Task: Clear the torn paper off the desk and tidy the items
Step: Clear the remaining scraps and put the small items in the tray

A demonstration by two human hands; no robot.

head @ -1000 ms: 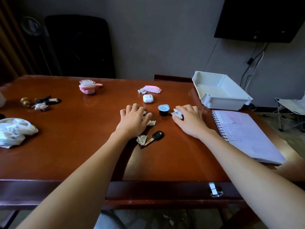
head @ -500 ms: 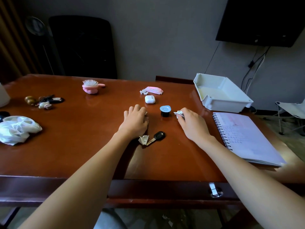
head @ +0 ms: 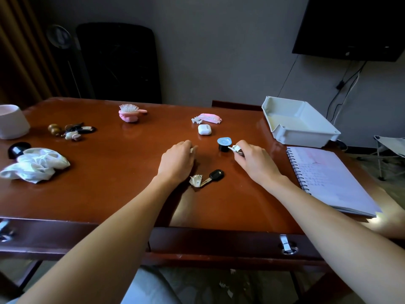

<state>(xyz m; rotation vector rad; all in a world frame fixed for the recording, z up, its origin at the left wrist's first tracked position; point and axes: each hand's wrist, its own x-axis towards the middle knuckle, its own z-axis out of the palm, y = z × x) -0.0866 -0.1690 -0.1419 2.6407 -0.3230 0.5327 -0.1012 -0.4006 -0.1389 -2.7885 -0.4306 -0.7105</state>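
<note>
paper scrap [head: 192, 149] mostly hidden under the left grip [head: 177, 160], key [head: 213, 176] blade tip under a crumpled scrap [head: 196, 180], white cup [head: 12, 121] cut by the left edge, notebook [head: 328, 178] writing too small to read

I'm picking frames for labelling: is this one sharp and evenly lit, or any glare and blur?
Head view: dim, lit from the right; glare on the desk beside the notebook's near corner; middle fairly sharp, left edge smeared around the cloth; wide-angle bend along the desk's front.
</note>
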